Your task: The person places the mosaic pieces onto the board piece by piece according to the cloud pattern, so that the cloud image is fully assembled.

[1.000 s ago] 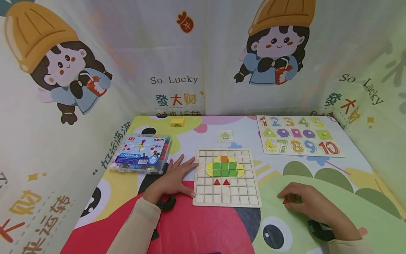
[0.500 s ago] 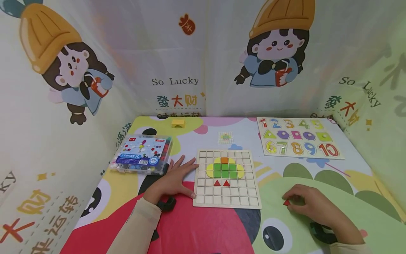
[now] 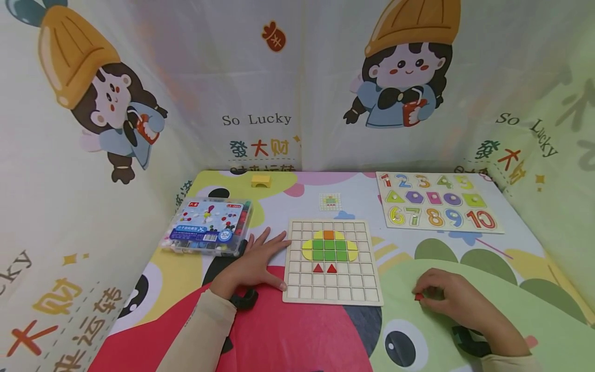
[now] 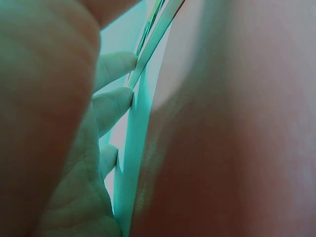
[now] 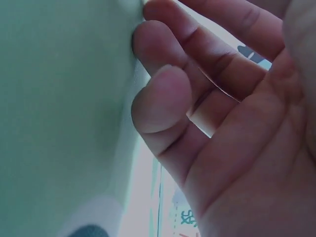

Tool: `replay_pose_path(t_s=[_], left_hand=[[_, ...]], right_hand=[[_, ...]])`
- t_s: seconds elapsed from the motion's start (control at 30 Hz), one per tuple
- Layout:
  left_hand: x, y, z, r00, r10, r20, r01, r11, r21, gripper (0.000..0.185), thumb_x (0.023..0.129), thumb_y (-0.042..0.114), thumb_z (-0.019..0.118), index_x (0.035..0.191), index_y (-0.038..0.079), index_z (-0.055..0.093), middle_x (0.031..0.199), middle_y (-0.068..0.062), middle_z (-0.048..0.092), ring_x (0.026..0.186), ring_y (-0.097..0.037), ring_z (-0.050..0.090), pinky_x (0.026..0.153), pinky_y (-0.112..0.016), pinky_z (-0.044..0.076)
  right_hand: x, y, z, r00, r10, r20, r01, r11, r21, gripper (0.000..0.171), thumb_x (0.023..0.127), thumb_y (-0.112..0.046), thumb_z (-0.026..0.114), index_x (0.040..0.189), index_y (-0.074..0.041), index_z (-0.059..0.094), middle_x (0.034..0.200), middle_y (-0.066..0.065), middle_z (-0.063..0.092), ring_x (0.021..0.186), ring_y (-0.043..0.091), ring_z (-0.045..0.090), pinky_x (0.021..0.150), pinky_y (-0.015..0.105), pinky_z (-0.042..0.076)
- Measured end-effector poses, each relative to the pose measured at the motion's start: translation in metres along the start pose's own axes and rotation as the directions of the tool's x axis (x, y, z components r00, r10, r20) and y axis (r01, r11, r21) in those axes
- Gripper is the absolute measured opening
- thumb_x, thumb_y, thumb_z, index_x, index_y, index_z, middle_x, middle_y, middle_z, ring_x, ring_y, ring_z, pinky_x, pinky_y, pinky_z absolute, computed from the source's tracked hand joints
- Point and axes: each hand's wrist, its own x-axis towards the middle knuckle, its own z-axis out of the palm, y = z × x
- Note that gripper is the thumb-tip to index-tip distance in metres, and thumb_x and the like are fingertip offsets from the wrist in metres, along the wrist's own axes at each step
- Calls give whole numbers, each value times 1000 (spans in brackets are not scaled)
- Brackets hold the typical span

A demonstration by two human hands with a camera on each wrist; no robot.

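The left hand [image 3: 254, 266] lies flat, fingers straight, touching the grid board [image 3: 332, 261] at mid-bench. The right hand [image 3: 448, 295] pinches a red piece [image 3: 419, 296] near the bench's front right edge.

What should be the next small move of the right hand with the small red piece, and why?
Probably lift the red piece and carry it to the grid board. The right hand pinches it on the mat, apart from the board, and the left hand rests flat against the board's left edge. Many cells are free below the two red triangles.
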Motion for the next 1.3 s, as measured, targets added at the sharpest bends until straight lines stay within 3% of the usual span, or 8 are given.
replay_pose_path(t_s=[0.13,0.43,0.7,0.87,1.03,1.3], left_hand=[[0,0,0,1000,0,0,0,1000,1,113,72,59,92,166,31,37,179,7,17,167,-34,-7,129,-69,-10],[0,0,-1,1000,-3,4,3,1000,4,113,72,60,91,166,31,36,179,7,17,167,-33,-8,129,-68,-10],[1,0,-1,1000,-6,-1,6,1000,5,112,72,59,92,166,31,37,179,7,17,167,-33,-7,129,-67,-12],[1,0,1,1000,-3,5,3,1000,4,111,73,60,91,166,31,37,179,7,18,167,-33,-7,129,-68,-12],[2,-3,3,1000,6,-5,-6,1000,8,112,72,61,91,165,32,38,179,8,19,168,-33,-6,129,-68,-11],[2,-4,3,1000,-5,-5,5,1000,12,112,71,61,91,166,34,36,179,9,18,168,-32,-5,130,-69,-8]], right_hand=[[1,1,3,997,-57,-45,57,998,1,42,74,0,92,95,-30,74,96,-15,70,83,0,60,74,10,46],[7,-1,7,994,-75,-78,75,997,-2,40,73,2,91,94,-28,76,92,-17,70,78,-2,58,70,11,44],[34,-12,2,988,-136,-67,132,989,-61,35,75,0,91,92,-27,76,89,-18,66,77,-3,55,66,15,45],[57,-23,3,990,-140,-13,139,988,-65,30,80,-2,88,93,-26,77,91,-17,67,79,-2,56,66,21,52],[85,-37,8,993,-85,86,92,993,-79,20,87,-7,84,96,-24,79,95,-16,67,81,-1,57,69,24,55],[121,-57,27,979,-43,199,57,996,-66,11,92,-15,82,99,-22,79,101,-13,66,90,6,60,78,28,57]])
